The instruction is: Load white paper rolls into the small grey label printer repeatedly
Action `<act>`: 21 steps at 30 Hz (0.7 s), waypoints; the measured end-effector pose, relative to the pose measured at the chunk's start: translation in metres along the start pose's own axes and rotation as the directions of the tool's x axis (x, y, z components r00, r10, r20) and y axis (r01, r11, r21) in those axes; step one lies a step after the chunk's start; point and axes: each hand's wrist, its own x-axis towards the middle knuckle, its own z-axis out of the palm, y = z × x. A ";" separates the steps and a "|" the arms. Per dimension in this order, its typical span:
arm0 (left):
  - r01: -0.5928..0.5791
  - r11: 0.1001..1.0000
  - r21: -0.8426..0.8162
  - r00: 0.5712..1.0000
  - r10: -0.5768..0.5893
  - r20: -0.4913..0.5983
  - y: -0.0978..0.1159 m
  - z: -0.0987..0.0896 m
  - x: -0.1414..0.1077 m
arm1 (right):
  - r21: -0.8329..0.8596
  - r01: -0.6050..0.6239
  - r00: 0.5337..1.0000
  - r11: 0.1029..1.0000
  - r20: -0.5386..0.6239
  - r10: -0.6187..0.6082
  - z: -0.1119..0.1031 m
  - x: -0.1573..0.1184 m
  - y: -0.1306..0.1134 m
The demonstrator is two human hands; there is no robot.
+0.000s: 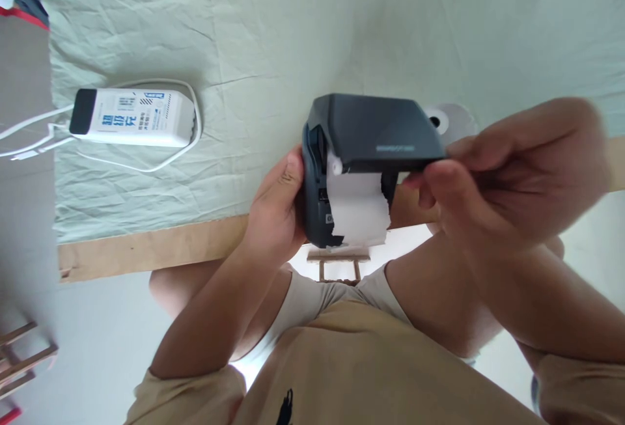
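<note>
A dark grey receipt printer point(314, 217) is held up near the table's front edge. Its paper lid point(381, 127) looks lifted, and a torn strip of white paper point(359, 210) hangs out beneath it. My left hand point(276, 213) wraps round the printer's left side, thumb on top. With thumb and fingers my right hand point(508, 171), slightly blurred, pinches the lid's right front corner. Partly hidden behind the lid and my right hand lies a white paper roll point(456, 119) with a dark core.
A white power strip box point(141, 118) with a black end and blue print rests at the left, a white cable looped around it. Pale green cloth point(263, 34) covers the table. Its wooden front edge point(161, 246) runs just above my legs. Wooden stool parts point(24, 360) show at lower left.
</note>
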 end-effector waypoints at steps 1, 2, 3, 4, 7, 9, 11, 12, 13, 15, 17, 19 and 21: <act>0.002 1.000 0.012 1.000 -0.002 -0.012 0.000 0.000 0.000 | 0.004 0.035 0.998 0.999 -0.044 -0.034 0.001 0.003 -0.004; 0.001 1.000 0.018 1.000 0.000 -0.026 0.000 0.000 0.000 | 0.009 0.094 0.991 0.996 -0.095 -0.093 0.002 0.007 -0.008; 0.001 1.000 0.017 0.999 0.000 -0.035 0.000 0.000 0.000 | -0.003 0.147 0.981 0.989 -0.130 -0.146 0.004 0.011 -0.011; 0.004 1.000 0.008 0.999 -0.003 -0.038 0.000 0.000 0.000 | -0.039 0.166 0.978 0.985 -0.124 -0.170 0.005 0.015 -0.013; 0.011 1.000 -0.023 1.000 -0.011 -0.002 0.001 0.002 0.001 | -0.263 0.275 0.955 0.925 -0.036 -0.294 0.010 0.024 -0.014; 0.012 0.999 -0.032 1.000 -0.012 0.008 0.002 0.005 0.001 | -0.449 0.379 0.924 0.809 0.129 -0.361 0.011 0.027 -0.015; 0.014 0.998 -0.059 1.000 -0.014 -0.003 0.004 0.008 0.001 | -0.597 0.453 0.891 0.662 0.274 -0.362 0.010 0.029 -0.018; 0.022 0.997 -0.077 1.000 -0.022 -0.001 0.004 0.009 0.001 | -0.642 0.468 0.884 0.607 0.330 -0.332 0.010 0.029 -0.020; 0.030 0.995 -0.096 1.000 -0.029 0.008 0.005 0.010 0.001 | -0.668 0.478 0.878 0.570 0.373 -0.299 0.009 0.030 -0.022; 0.036 0.992 -0.121 0.999 -0.032 0.038 0.005 0.010 0.000 | -0.679 0.493 0.867 0.544 0.439 -0.236 0.009 0.032 -0.027; 0.036 0.991 -0.131 0.998 -0.029 0.056 0.004 0.009 0.001 | -0.672 0.492 0.860 0.554 0.473 -0.191 0.011 0.035 -0.031; 0.032 0.989 -0.142 0.998 -0.025 0.054 0.003 0.009 0.000 | -0.658 0.481 0.860 0.579 0.482 -0.167 0.010 0.038 -0.036; 0.037 0.987 -0.154 0.999 -0.030 0.044 0.003 0.010 0.000 | -0.610 0.450 0.870 0.653 0.463 -0.168 0.005 0.039 -0.041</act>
